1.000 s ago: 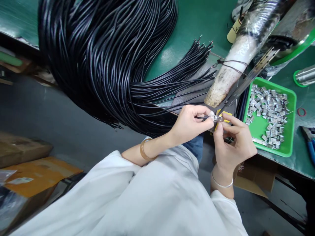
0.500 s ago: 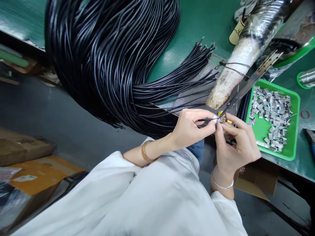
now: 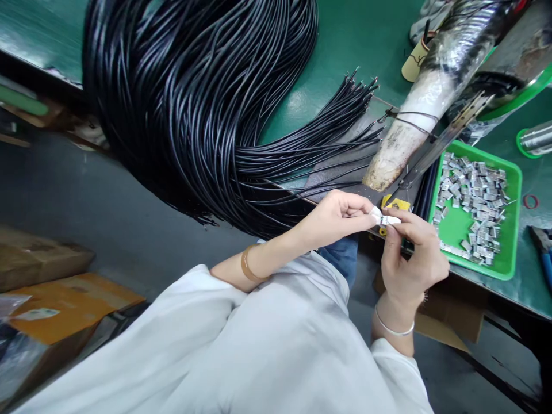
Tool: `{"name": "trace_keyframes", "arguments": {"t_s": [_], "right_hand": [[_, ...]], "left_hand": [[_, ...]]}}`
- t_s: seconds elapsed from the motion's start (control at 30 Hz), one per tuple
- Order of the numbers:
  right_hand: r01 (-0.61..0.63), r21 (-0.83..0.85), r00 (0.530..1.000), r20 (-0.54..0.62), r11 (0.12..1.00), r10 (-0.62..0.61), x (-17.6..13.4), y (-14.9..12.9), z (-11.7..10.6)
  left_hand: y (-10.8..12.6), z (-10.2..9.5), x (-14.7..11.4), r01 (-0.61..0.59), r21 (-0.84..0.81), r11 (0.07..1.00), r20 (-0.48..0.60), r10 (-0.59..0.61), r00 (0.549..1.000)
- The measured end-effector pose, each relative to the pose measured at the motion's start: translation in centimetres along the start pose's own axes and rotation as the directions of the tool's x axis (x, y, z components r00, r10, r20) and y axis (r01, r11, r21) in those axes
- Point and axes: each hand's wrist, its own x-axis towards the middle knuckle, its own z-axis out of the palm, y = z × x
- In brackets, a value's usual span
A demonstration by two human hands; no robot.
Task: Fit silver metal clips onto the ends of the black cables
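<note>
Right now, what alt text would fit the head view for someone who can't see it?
A person's bare left hand and right hand meet at a small, shiny metal piece. To the right, a shallow green plastic tray holds small silvery metal parts; to the left, a thick bundle of black cables lies on a green table.

The left arm (image 3: pixel 280 251) slants from the near left toward the far right, its hand (image 3: pixel 338 214) pinching with thumb and forefinger. The right wrist (image 3: pixel 394 316) rises from the near side; the right hand (image 3: pixel 411 250) bends left, pinching too. The two hands' fingertips (image 3: pixel 375 215) nearly meet.
</note>
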Motion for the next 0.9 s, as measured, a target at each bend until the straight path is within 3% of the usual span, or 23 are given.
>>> {"name": "trace_keyframes", "arguments": {"t_s": [0.1, 0.2, 0.27, 0.3, 0.37, 0.43, 0.5, 0.6, 0.7, 0.8, 0.9], "right_hand": [[-0.175, 0.111, 0.983, -0.045, 0.978, 0.181, -0.2, 0.1, -0.4], [-0.458, 0.261, 0.883, 0.027, 0.850, 0.468, 0.1, -0.1, -1.0], [-0.532, 0.249, 0.844, 0.084, 0.809, 0.529, 0.5, -0.5, -1.4], [-0.516, 0.204, 0.854, 0.046, 0.832, 0.518, 0.6, -0.7, -1.6], [-0.425, 0.110, 0.886, -0.150, 0.899, 0.438, 0.9, -1.2, -1.7], [-0.316, 0.111, 0.870, -0.362, 0.942, 0.334, 1.0, -1.5, -1.7], [-0.241, 0.200, 0.838, -0.451, 0.950, 0.308, 0.9, -1.8, -1.4], [-0.198, 0.269, 0.869, -0.397, 0.942, 0.296, 0.5, -1.6, -0.7], [-0.224, 0.204, 0.938, -0.222, 0.953, 0.268, 0.0, -1.1, -0.2], [-0.238, 0.105, 0.967, -0.068, 0.966, 0.246, -0.3, -0.6, 0.2], [-0.170, 0.052, 0.983, -0.053, 0.984, 0.173, -0.3, -0.4, 0.6]], "left_hand": [[0.3, 0.2, -0.9, -0.092, 0.106, 0.990, -0.019, 0.094, 0.995], [0.3, 0.6, -1.9, -0.216, 0.282, 0.935, 0.003, 0.224, 0.975], [0.1, 0.7, -2.2, -0.211, 0.285, 0.935, 0.058, 0.203, 0.977], [-0.1, 0.7, -2.2, -0.180, 0.249, 0.952, 0.067, 0.168, 0.983], [-0.5, 0.6, -2.1, -0.104, 0.136, 0.985, 0.040, 0.099, 0.994], [-0.7, 0.4, -1.7, -0.047, 0.020, 0.999, -0.005, 0.047, 0.999], [-0.7, 0.2, -1.2, -0.018, -0.058, 0.998, -0.036, 0.015, 0.999], [-0.5, 0.0, -0.7, -0.021, -0.087, 0.996, -0.066, 0.015, 0.998], [-0.4, 0.0, -0.4, -0.064, -0.078, 0.995, -0.063, 0.059, 0.996], [-0.7, 0.0, -0.1, -0.106, -0.014, 0.994, -0.078, 0.104, 0.992], [-1.3, 0.1, 0.1, -0.142, 0.103, 0.984, -0.135, 0.155, 0.979]]}}
